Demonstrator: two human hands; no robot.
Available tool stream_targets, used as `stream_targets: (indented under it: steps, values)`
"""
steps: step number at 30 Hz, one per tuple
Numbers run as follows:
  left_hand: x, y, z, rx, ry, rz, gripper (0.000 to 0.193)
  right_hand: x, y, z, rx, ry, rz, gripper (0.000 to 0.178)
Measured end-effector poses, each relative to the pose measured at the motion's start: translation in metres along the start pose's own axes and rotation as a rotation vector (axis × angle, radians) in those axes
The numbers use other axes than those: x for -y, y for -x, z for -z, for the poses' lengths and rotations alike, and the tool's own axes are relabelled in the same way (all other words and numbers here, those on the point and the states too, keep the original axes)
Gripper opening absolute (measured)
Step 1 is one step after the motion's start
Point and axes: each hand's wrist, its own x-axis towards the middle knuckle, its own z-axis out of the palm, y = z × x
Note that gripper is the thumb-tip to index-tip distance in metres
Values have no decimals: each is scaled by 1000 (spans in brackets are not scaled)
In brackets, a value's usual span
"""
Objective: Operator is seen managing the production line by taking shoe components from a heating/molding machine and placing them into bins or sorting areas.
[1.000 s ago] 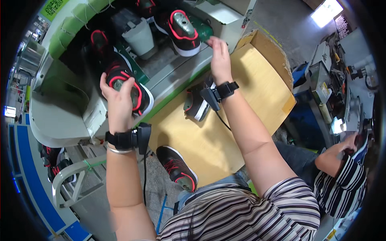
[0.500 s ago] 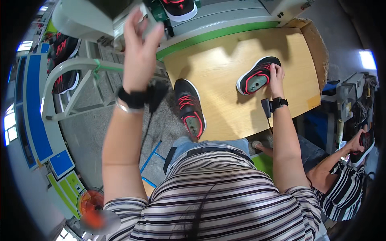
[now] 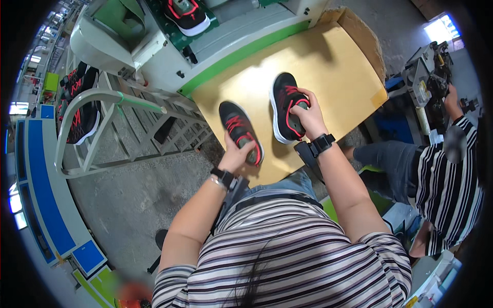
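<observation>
Two black sneakers with red laces and white soles are at the wooden tabletop point(image 3: 334, 77), toes pointing away from me. My left hand point(image 3: 236, 155) grips the left sneaker point(image 3: 232, 114) at its heel and collar, near the table's left edge. Around the collar of the right sneaker point(image 3: 281, 95) my right hand point(image 3: 312, 119) is closed, the thumb inside the opening. The right sneaker's toe leans slightly left. Whether either sole fully touches the tabletop I cannot tell.
Beyond the green-edged table side stands a grey machine point(image 3: 205, 49) bearing another black sneaker point(image 3: 189, 24). A metal rack point(image 3: 97, 95) with more sneakers is at left. Cardboard point(image 3: 367, 38) borders the far right. A co-worker in a striped shirt point(image 3: 441, 179) works at right.
My left hand has come down from the machine onto the left sneaker. The right sneaker has moved left, closer to the other, and turned its toe away from me. The view has shifted.
</observation>
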Motion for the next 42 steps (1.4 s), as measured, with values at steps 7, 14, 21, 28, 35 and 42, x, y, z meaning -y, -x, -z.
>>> stream_targets:
  steps: [7,14,21,28,35,42]
  values:
    - [-24,-4,55,256,886,-152,80,72,87,-47,488,-149,176,78]
    - [11,14,48,-167,115,-289,125,-56,59,-71,309,728,403,82]
    - [6,35,43,-187,-132,-297,127,-65,65,-45,331,501,275,81]
    - [-71,38,72,15,835,-110,88,-63,97,17,455,658,356,82]
    - [-242,8,67,-79,786,-621,84,-60,86,24,456,521,330,77]
    - [-241,-101,58,-534,253,-741,91,33,47,32,285,148,151,68]
